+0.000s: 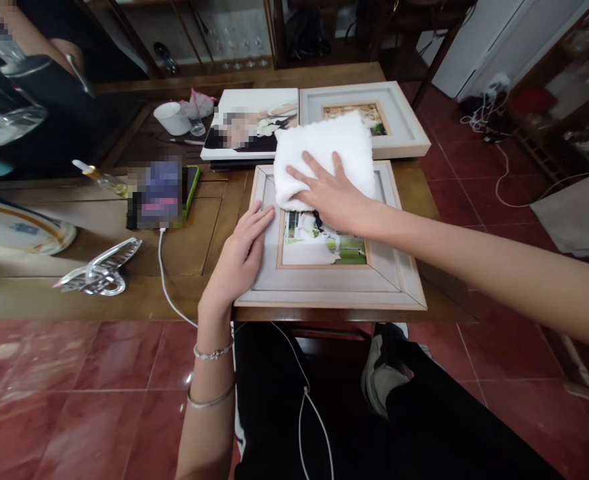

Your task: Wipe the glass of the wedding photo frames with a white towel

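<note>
A pale wooden picture frame lies on the table's near edge in front of me, with a picture showing green grass inside its inner border. My right hand is spread over a white fluffy cloth, pressing it against the frame's upper part. The cloth covers the top of the picture. Fingers stretched out, my left hand rests on the frame's left side. Behind it lie a second pale frame and a white-edged photo panel; the cloth overlaps both a little.
On the wooden table, a phone has a white cable. A clear hair claw, dropper bottle, white cup and oval plate stand or lie leftward. Another person's arm shows at upper left.
</note>
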Motion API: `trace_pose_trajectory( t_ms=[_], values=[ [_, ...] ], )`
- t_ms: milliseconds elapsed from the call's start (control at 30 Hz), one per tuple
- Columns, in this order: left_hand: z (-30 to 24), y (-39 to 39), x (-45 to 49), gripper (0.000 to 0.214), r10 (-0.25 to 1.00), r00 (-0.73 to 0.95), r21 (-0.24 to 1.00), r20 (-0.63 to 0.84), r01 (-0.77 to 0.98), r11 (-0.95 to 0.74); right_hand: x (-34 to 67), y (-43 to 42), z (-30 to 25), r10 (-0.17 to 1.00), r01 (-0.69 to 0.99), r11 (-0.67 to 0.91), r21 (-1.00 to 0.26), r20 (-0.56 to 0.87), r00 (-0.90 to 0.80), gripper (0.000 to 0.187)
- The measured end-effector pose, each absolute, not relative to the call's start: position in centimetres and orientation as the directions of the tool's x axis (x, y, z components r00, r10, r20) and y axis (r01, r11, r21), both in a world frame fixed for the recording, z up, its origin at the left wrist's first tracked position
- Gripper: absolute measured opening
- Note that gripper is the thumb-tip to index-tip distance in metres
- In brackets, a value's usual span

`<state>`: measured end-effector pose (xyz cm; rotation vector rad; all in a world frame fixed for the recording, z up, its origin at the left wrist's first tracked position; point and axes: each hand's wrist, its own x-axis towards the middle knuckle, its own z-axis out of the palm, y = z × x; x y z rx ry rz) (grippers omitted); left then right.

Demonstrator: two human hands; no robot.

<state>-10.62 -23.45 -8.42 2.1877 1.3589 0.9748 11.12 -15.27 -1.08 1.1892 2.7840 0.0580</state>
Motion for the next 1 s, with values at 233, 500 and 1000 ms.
trace_pose_trajectory(
  t_ms=[233, 500, 1000],
  values=[
    [-8.7, -23.4, -10.7, 0.049, 0.892, 0.269, 0.659, 0.363, 0.603, -0.45, 9.8, -21.1, 0.1, 0.693, 0.728, 0.686, 0.002, -0.31, -0.651, 0.068],
    [-8.6, -23.4, -10.6, 0.046, 0.889, 0.28, 0.643, 0.362, 0.616, -0.455, 10.2, -30.2, 1.4, 0.522, 0.591, 0.798, -0.119, -0.353, -0.776, 0.043],
    [-9.0, -23.2, -10.7, 0.044, 0.866, 0.294, 0.61, 0.404, 0.619, -0.494, 12.6, -19.6, -0.6, 0.726, 0.74, 0.671, 0.044, -0.243, -0.643, 0.078]
  ],
)
